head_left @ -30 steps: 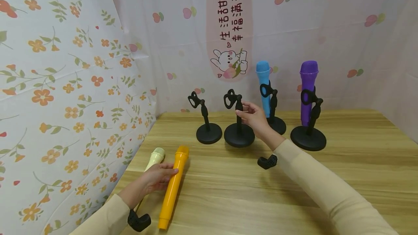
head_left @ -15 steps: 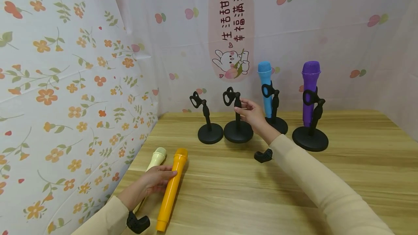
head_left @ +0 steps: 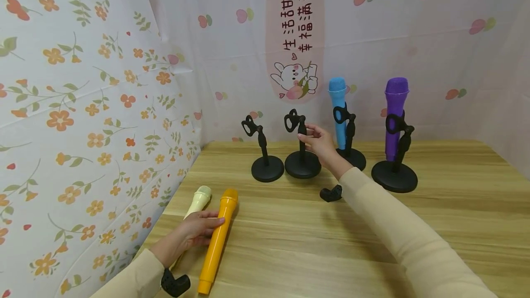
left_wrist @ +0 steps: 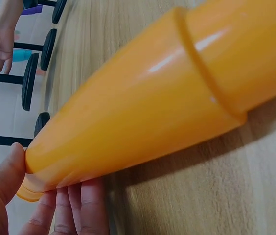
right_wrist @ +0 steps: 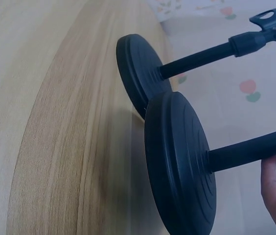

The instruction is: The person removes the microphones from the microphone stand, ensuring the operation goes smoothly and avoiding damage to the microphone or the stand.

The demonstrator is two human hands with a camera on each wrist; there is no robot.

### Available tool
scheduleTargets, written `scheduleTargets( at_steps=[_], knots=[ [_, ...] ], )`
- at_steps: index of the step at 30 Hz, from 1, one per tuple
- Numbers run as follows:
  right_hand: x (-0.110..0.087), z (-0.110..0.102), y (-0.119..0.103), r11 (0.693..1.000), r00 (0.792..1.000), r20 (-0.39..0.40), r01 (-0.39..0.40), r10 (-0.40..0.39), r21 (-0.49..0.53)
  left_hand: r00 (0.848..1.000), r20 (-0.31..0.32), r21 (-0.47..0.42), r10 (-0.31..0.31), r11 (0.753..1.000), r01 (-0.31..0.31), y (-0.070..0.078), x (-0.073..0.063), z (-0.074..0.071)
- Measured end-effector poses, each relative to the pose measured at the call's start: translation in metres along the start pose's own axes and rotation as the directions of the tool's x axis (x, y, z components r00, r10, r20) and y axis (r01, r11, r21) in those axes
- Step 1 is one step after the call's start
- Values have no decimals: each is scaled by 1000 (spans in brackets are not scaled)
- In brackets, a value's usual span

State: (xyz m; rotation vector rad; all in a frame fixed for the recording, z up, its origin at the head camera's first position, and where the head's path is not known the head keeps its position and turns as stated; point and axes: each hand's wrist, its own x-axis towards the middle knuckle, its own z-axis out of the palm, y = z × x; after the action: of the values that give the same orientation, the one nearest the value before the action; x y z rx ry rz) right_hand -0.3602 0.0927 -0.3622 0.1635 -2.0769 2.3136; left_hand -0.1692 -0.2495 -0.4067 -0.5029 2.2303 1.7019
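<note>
My left hand [head_left: 194, 232] grips an orange microphone [head_left: 218, 243] at the front left, thumb on one side and fingers on the other in the left wrist view. Beside that hand a cream microphone [head_left: 198, 200] lies partly hidden behind it. At the back of the table my right hand [head_left: 324, 145] pinches the post of a black microphone stand [head_left: 302, 165], whose clip holds nothing. In the right wrist view the stand's round base [right_wrist: 179, 166] overlaps the base of a second stand [right_wrist: 140, 73].
The second black stand [head_left: 267, 169], its clip bare, is left of the held one. To the right, a blue microphone [head_left: 337, 87] and a purple microphone [head_left: 396, 93] sit upright in black stands. A patterned cloth [head_left: 232, 36] hangs behind the wooden table [head_left: 298, 243].
My right hand has moved the held stand slightly back and left, nearer to the bare stand beside it. My left hand keeps its grip on the orange microphone, which has barely shifted.
</note>
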Motion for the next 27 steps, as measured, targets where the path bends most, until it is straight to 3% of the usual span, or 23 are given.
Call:
scheduleTargets(
  at_steps=[27],
  knots=[
    [15, 2, 18, 999, 999, -33, 29, -30, -46, 998, -66, 3, 9, 1000, -9, -7, 2, 1]
  ],
)
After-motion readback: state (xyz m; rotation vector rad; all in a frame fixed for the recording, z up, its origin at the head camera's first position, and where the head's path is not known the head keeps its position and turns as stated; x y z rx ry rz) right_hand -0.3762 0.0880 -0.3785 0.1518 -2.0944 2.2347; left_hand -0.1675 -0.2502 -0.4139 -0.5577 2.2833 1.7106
